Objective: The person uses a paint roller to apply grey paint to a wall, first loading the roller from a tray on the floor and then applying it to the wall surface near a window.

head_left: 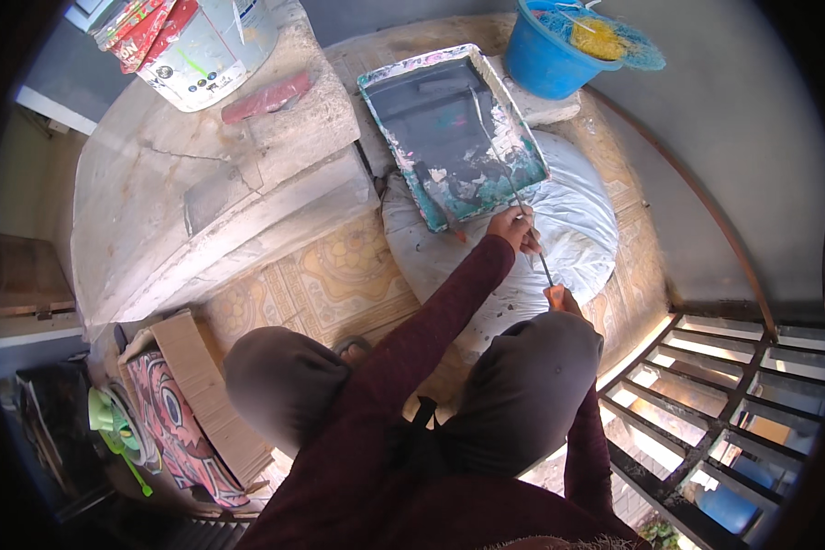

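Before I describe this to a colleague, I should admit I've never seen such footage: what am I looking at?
There is no machine, only a person's two bare hands. The one picture comes from a wide fisheye camera on the person's head, looking down, so straight edges bend; its left is the person's left. The left hand holds a thin rod; the right hand, partly hidden by the knee, holds its orange handle. Beyond them, a paint-stained tray lies partly over a pale sack on the tiled floor. A blue bucket stands near the tray's far right corner.
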`<state>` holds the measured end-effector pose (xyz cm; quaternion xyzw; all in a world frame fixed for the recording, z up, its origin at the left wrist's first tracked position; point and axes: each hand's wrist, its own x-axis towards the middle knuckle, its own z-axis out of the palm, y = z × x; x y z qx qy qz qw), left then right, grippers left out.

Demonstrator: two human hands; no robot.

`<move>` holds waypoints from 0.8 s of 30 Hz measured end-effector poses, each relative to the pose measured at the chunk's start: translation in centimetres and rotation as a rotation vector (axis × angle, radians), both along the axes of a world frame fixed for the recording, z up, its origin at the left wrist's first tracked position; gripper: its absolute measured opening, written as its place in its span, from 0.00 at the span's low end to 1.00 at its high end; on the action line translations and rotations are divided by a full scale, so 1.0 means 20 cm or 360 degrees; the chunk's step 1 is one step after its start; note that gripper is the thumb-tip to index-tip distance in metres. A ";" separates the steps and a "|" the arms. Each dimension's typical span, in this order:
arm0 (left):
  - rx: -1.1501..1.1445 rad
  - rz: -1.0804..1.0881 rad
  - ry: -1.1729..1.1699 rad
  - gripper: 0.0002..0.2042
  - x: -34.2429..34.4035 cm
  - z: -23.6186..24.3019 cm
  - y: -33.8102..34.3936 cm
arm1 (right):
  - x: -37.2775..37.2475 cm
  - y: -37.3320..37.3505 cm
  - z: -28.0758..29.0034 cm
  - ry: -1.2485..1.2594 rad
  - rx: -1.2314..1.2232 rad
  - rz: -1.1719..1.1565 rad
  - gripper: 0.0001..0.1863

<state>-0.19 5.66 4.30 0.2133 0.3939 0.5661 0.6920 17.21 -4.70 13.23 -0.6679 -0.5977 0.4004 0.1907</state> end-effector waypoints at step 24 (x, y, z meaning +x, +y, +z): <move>-0.0104 0.0012 0.0049 0.13 0.10 0.12 -0.07 | 0.11 -0.05 0.00 0.0215 0.0231 0.0051 0.19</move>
